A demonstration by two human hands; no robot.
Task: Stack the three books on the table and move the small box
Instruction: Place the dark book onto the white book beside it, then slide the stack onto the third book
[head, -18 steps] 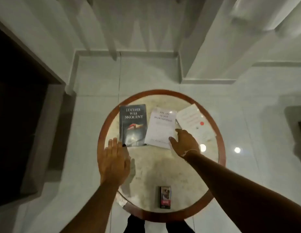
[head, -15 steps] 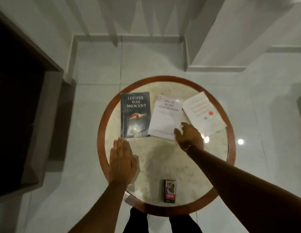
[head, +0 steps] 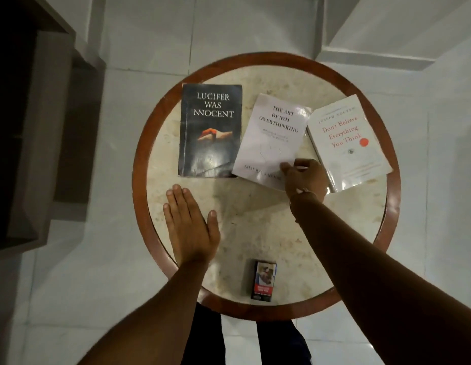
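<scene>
Three books lie side by side on a round marble table with a brown rim. On the left is a dark book, in the middle a white book, on the right a white book with red lettering. My right hand pinches the near right corner of the middle book, with the thumb on its cover. My left hand is flat and open over the table's left side, just below the dark book. A small box lies near the table's front edge, between my forearms.
A dark wooden cabinet stands to the left of the table. Pale floor tiles surround it, and a white wall step rises at the back right. My legs show under the front rim.
My right hand has slid onto the near right corner of the middle book and closed on it. My left hand stays flat near the left rim. The view has tilted down.
</scene>
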